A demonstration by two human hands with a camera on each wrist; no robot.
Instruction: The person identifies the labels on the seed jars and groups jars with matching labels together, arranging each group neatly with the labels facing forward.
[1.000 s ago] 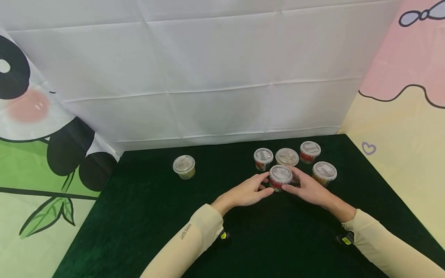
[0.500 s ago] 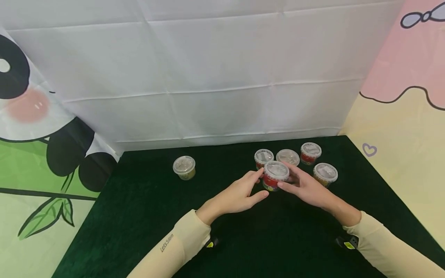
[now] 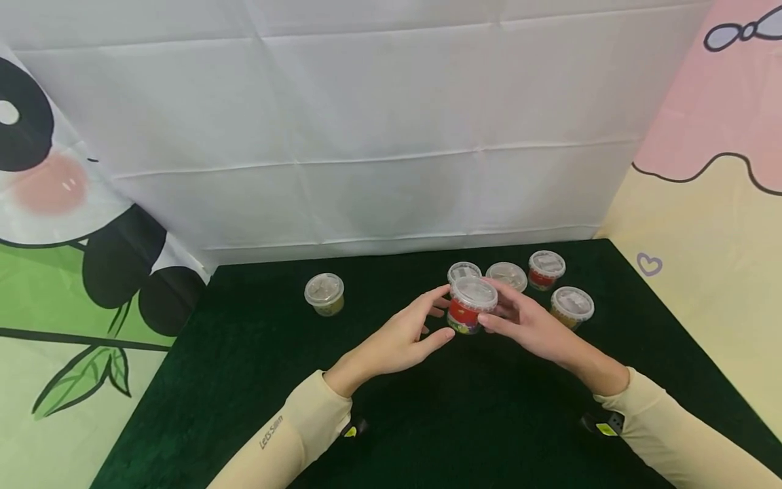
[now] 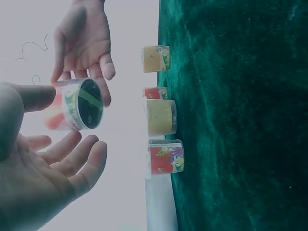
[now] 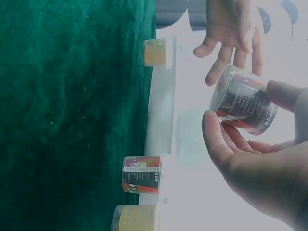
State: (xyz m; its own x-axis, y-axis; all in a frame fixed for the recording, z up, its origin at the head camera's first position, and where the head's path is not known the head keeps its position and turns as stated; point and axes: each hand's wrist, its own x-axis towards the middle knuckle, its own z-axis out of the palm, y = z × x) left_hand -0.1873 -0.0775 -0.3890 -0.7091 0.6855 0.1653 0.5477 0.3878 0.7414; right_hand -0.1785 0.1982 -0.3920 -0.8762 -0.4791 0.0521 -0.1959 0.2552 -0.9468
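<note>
My right hand [image 3: 533, 329] grips a small red-labelled plastic cup [image 3: 466, 312] with a clear lid, its fingers and thumb around the cup's right side. The cup is raised off the table; its underside shows in the left wrist view. The left hand [image 3: 400, 337] reaches in from the other side, fingers spread and loosely bent, the fingertips right at the cup's left side. In the right wrist view, printed text shows on the held cup's dark label [image 5: 248, 103], with thumb and fingers of the right hand [image 5: 255, 168] on it.
Behind the held cup stand another red cup [image 3: 463, 270], a pale-lidded cup [image 3: 507, 274] and a red cup [image 3: 546, 269]. A yellowish cup [image 3: 572, 305] is at the right, a lone yellowish cup [image 3: 324, 293] at the left. Green cloth [image 3: 244, 407] covers the table.
The red-labelled cup has risen from beside the others and moved left in my right hand. My left hand has shifted left with it, its fingers more spread.
</note>
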